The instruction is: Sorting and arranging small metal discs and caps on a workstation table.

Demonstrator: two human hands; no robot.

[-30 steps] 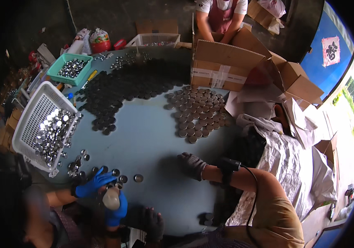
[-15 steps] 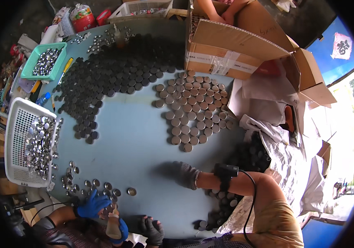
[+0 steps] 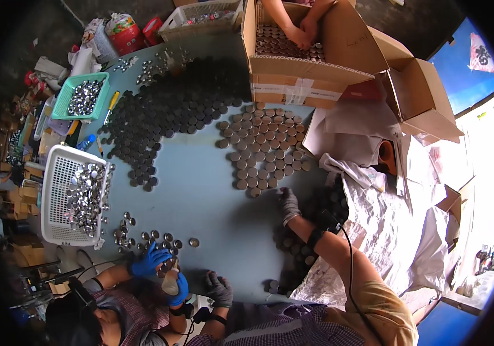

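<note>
My right hand (image 3: 288, 205), in a grey glove, reaches over the table (image 3: 201, 167) with its fingers stretched forward. Its fingertips are close to the near edge of a cluster of round tan metal caps (image 3: 262, 157); nothing shows in its grip. Near the front edge, my left hand (image 3: 220, 289), also gloved in grey with bare fingertips, stays low with fingers slightly bent and apart, holding nothing visible. Dark caps (image 3: 301, 248) lie beneath and beside my right forearm. Loose silver caps (image 3: 194, 242) are scattered to the left of my hands.
Beside me at left, a person's blue-gloved hands (image 3: 150, 260) hold a pale bottle (image 3: 170, 284). Another person's bare hands (image 3: 303, 34) are inside a carton (image 3: 293, 89) of caps. A white basket (image 3: 51, 196), a green basket (image 3: 62, 98) and many dark caps (image 3: 201, 95) occupy the left and back.
My right hand has moved forward and right, toward the tan caps. The view has shifted, revealing caps inside the carton and more of the person at left.
</note>
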